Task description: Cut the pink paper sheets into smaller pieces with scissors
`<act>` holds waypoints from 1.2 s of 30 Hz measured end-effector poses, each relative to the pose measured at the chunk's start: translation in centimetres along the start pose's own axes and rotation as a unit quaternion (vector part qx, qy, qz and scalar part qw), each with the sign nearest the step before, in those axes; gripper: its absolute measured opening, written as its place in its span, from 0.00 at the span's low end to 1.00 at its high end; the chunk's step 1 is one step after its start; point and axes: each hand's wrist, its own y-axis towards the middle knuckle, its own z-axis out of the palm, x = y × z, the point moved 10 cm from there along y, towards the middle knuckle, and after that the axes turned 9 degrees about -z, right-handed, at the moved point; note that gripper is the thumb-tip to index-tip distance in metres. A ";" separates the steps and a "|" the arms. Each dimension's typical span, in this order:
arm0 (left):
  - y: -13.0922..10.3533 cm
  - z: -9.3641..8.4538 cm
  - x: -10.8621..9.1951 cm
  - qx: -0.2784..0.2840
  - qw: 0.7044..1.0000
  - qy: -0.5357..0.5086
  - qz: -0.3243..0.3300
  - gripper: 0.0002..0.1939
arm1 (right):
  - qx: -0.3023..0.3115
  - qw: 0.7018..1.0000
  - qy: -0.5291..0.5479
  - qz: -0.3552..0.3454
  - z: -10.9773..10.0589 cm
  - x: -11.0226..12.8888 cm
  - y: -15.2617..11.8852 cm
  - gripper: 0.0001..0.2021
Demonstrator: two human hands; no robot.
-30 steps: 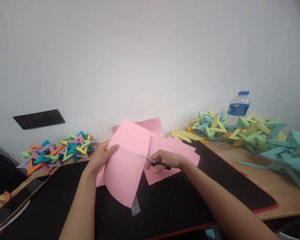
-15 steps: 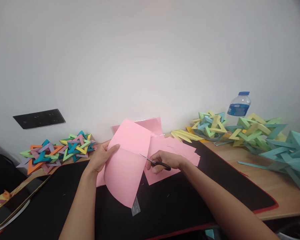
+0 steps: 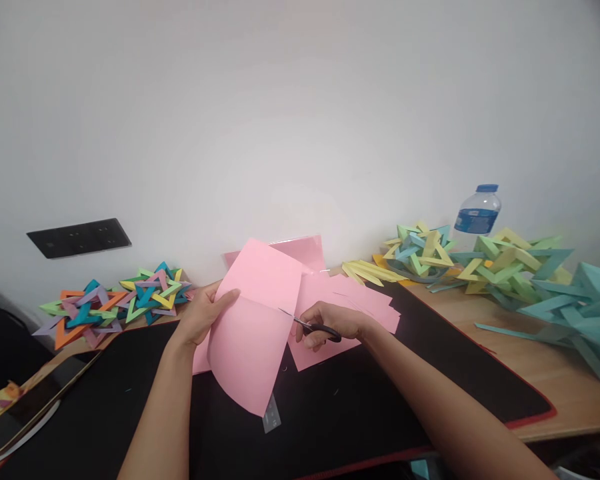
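Note:
My left hand (image 3: 207, 312) pinches a sheet of pink paper (image 3: 253, 347) by its left edge, thumb on top, holding it up above the black mat. A line runs across the sheet from my thumb towards the right edge. At that right edge, my right hand (image 3: 327, 323) is closed around black-handled scissors (image 3: 325, 329). Their blades point left and lie against the paper along the line. More pink sheets (image 3: 347, 297) lie loosely stacked behind and under my right hand. Part of a grey ruler (image 3: 272, 415) sticks out below the held sheet.
Folded paper stars (image 3: 155, 292) in mixed colours sit at the left; green, yellow and blue ones (image 3: 520, 267) line the right, by a bottle (image 3: 479, 212). Yellow strips (image 3: 373, 272) lie at the back. A phone (image 3: 40, 407) rests at the left edge of the black mat (image 3: 380, 407).

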 end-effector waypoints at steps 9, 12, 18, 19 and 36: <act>0.1 0.0 0.3 0.007 1.000 -0.012 -0.006 0.18 | 0.000 1.000 -0.009 0.007 0.0 -0.1 0.0 0.19; 0.1 0.3 0.2 0.011 1.000 -0.013 -0.006 0.16 | 0.006 1.000 -0.006 0.010 0.1 -0.1 0.0 0.19; -0.2 0.7 0.0 0.018 1.000 -0.018 -0.007 0.15 | 0.022 1.000 -0.007 0.001 0.4 0.2 0.1 0.19; -0.1 0.6 0.0 0.018 1.000 -0.016 -0.007 0.16 | 0.021 1.000 -0.006 0.001 0.4 0.2 0.1 0.18; 0.3 0.1 0.8 0.016 1.000 0.010 -0.005 0.17 | 0.008 1.000 0.001 0.009 0.3 0.0 0.0 0.16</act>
